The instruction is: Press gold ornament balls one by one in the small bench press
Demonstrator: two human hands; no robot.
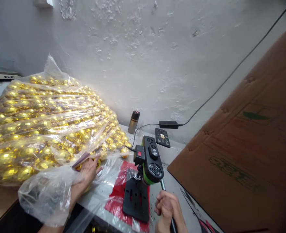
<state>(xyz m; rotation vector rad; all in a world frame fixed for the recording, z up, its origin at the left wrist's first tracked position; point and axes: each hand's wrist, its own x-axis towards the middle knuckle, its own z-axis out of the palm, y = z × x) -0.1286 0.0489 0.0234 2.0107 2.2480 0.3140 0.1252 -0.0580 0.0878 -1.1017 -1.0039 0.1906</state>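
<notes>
A big clear plastic bag (48,129) full of shiny gold balls lies on the left of the bench. My left hand (86,174) reaches into the bag's open mouth, fingers among the gold balls; what they hold is hidden by plastic. A small black and green bench drill press (149,161) stands on its black base plate (135,199) over a red sheet (120,184). My right hand (168,208) is closed round the press's metal lever handle (162,185).
A small bronze canister (133,122) stands by the peeling white wall. A black remote-like pad (162,137) and a power adapter (169,124) with its cable lie behind the press. A large cardboard sheet (242,155) leans along the right side.
</notes>
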